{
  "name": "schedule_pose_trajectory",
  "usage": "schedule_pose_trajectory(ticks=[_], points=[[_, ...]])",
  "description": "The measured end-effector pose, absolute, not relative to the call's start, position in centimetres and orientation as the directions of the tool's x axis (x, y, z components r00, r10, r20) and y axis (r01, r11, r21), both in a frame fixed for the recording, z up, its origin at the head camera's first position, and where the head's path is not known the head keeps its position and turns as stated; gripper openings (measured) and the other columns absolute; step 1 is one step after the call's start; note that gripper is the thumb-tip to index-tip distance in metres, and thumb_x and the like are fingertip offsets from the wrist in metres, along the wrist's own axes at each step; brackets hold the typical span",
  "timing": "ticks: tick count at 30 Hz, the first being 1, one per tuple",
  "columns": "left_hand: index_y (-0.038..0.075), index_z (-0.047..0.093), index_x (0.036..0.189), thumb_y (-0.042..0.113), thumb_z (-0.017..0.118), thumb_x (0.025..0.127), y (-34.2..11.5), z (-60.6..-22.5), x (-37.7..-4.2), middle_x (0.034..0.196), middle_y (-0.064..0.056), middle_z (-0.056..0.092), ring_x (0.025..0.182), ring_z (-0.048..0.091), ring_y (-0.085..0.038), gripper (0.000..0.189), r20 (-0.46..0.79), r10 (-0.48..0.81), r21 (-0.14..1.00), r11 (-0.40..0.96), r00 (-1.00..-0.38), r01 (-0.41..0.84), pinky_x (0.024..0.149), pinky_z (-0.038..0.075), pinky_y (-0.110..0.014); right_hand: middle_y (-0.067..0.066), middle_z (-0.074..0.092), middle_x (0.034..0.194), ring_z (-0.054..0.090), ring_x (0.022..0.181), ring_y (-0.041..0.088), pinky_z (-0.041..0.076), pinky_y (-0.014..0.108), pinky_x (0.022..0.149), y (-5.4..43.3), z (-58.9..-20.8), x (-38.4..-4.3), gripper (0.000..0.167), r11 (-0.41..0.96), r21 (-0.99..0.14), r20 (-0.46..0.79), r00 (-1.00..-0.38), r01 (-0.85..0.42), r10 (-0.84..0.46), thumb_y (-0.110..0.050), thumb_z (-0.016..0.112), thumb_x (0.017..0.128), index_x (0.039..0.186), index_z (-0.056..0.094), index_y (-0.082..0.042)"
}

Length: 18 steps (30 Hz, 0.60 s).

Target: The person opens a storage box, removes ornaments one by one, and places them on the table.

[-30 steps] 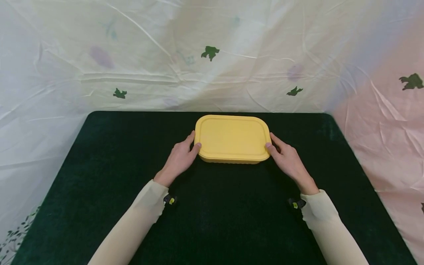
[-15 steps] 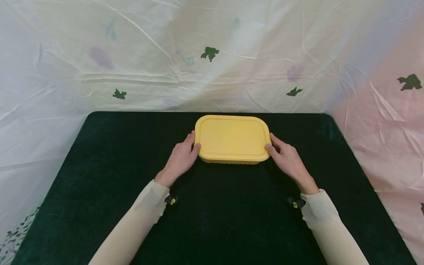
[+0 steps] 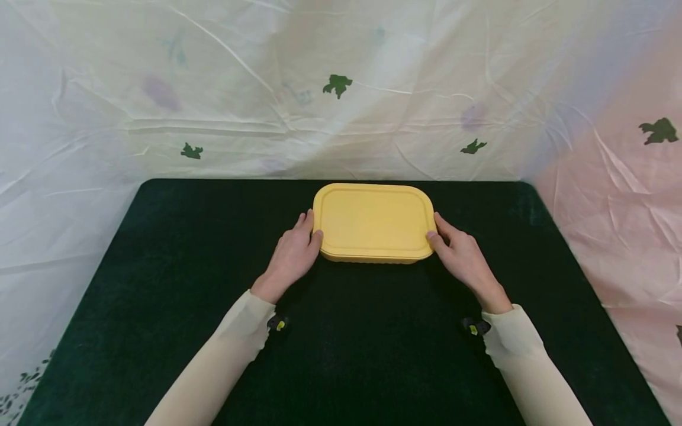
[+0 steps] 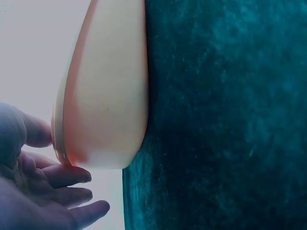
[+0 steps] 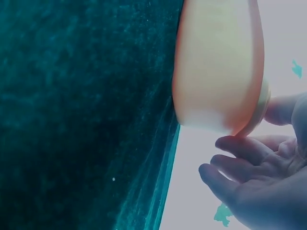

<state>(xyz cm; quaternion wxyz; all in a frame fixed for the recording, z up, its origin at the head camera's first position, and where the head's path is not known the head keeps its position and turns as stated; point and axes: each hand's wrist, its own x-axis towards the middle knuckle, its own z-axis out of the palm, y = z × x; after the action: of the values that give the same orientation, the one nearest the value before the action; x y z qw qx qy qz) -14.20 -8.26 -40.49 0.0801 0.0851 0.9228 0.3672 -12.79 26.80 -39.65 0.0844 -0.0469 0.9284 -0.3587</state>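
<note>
A yellow rectangular food container point(image 3: 375, 260) with rounded corners sits near the far side of the dark green table. Its flat yellow lid point(image 3: 376, 219) covers the top. At the left end, my left hand point(image 3: 290, 254) holds the lid's edge, thumb on top and fingers at the side. My right hand point(image 3: 463, 255) does the same at the right end. Both wrist views show the container's pale side wall point(image 4: 108, 91) and a thumb and forefinger pinching the lid's rim point(image 5: 261, 108), with the other fingers spread below it. The inside of the container is hidden.
Dark green cloth covers the table point(image 3: 341, 355). Its far edge lies just behind the container. A pale, creased curtain point(image 3: 240, 89) with green leaf shapes hangs behind, and a pinkish one point(image 3: 613, 207) hangs on the right. Small dark cameras point(image 3: 278, 323) are worn at the wrists.
My left wrist and forearm have shifted slightly to the right. Both hands keep their hold on the lid's ends, and the container stays almost in the same place.
</note>
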Motion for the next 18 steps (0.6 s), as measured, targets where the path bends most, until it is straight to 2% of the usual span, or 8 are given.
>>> schedule_pose_trajectory(ticks=[1, 3, 5, 7, 8, 10, 11, 18], points=[[0.002, 0.021, 0.164, 0.033, 0.039, 0.112, -8.2, -40.4, -14.2, 0.168, -0.020, 0.025, 0.154, 0.026, -0.032, 0.063, -0.086, 0.214, 0.688, 0.719, -0.973, 0.097, 0.083, 0.050, -0.045, 0.014, 0.030, 0.167, 0.061, 0.113, 0.039, 0.054, 0.047, 0.092, 26.8, -39.6, -12.8, 0.071, 0.739, -0.674, -0.122, -0.981, -0.029, -0.149, -0.049, 0.041, 0.110, 0.165, 0.020, -0.010], [0.002, 0.022, 0.164, 0.033, 0.039, 0.112, -8.1, -40.4, -14.1, 0.168, -0.021, 0.024, 0.153, 0.029, -0.034, 0.063, -0.087, 0.206, 0.687, 0.721, -0.975, 0.090, 0.083, 0.051, -0.048, 0.011, 0.021, 0.170, 0.044, 0.144, 0.037, 0.041, 0.055, 0.114, 26.8, -39.6, -12.8, 0.071, 0.739, -0.673, -0.114, -0.982, -0.035, -0.151, -0.048, 0.040, 0.111, 0.165, 0.020, -0.008], [0.002, 0.022, 0.164, 0.032, 0.039, 0.112, -8.0, -40.3, -14.0, 0.168, -0.021, 0.024, 0.152, 0.030, -0.035, 0.062, -0.079, 0.196, 0.685, 0.723, -0.977, 0.090, 0.089, 0.053, -0.050, 0.011, 0.019, 0.170, 0.021, 0.156, 0.031, 0.025, 0.059, 0.121, 26.8, -39.5, -12.8, 0.070, 0.740, -0.671, -0.105, -0.983, -0.043, -0.152, -0.048, 0.040, 0.111, 0.165, 0.020, -0.007], [0.002, 0.022, 0.164, 0.031, 0.040, 0.112, -7.9, -40.3, -14.0, 0.168, -0.021, 0.025, 0.153, 0.028, -0.035, 0.062, -0.056, 0.188, 0.684, 0.723, -0.981, 0.100, 0.104, 0.049, -0.054, 0.010, 0.019, 0.170, 0.018, 0.157, 0.030, 0.023, 0.059, 0.122, 26.7, -39.4, -12.8, 0.070, 0.736, -0.676, -0.104, -0.983, -0.042, -0.151, -0.047, 0.040, 0.111, 0.165, 0.020, -0.007], [0.002, 0.022, 0.164, 0.031, 0.040, 0.112, -7.9, -40.2, -13.9, 0.168, -0.021, 0.025, 0.154, 0.027, -0.034, 0.062, -0.041, 0.183, 0.686, 0.720, -0.982, 0.106, 0.108, 0.047, -0.056, 0.010, 0.019, 0.170, 0.017, 0.157, 0.030, 0.022, 0.059, 0.122, 26.6, -39.3, -12.7, 0.070, 0.734, -0.678, -0.104, -0.983, -0.041, -0.151, -0.047, 0.039, 0.111, 0.165, 0.020, -0.007], [0.002, 0.022, 0.164, 0.030, 0.040, 0.112, -7.8, -40.1, -13.9, 0.167, -0.020, 0.026, 0.156, 0.022, -0.032, 0.062, -0.012, 0.177, 0.689, 0.715, -0.984, 0.120, 0.118, 0.036, -0.058, 0.010, 0.018, 0.171, 0.016, 0.157, 0.029, 0.021, 0.059, 0.122, 26.5, -39.2, -12.7, 0.069, 0.733, -0.680, -0.107, -0.983, -0.035, -0.146, -0.047, 0.039, 0.111, 0.166, 0.019, -0.009], [0.002, 0.023, 0.164, 0.030, 0.040, 0.112, -7.8, -40.0, -13.9, 0.167, -0.020, 0.027, 0.156, 0.021, -0.031, 0.061, 0.001, 0.176, 0.690, 0.712, -0.984, 0.128, 0.120, 0.030, -0.058, 0.010, 0.018, 0.171, 0.016, 0.157, 0.029, 0.021, 0.059, 0.123, 26.5, -39.1, -12.7, 0.069, 0.732, -0.680, -0.109, -0.984, -0.030, -0.142, -0.047, 0.038, 0.111, 0.166, 0.018, -0.010], [0.006, 0.024, 0.164, 0.030, 0.039, 0.113, -8.0, -39.2, -13.5, 0.168, -0.017, 0.026, 0.155, 0.025, -0.029, 0.059, 0.020, 0.164, 0.732, 0.670, -0.986, 0.126, 0.122, 0.027, -0.056, 0.005, 0.020, 0.170, 0.018, 0.157, 0.026, 0.022, 0.057, 0.123, 26.4, -38.7, -12.4, 0.066, 0.718, -0.695, -0.066, -0.991, -0.041, -0.119, -0.046, 0.039, 0.111, 0.165, 0.021, -0.011]])
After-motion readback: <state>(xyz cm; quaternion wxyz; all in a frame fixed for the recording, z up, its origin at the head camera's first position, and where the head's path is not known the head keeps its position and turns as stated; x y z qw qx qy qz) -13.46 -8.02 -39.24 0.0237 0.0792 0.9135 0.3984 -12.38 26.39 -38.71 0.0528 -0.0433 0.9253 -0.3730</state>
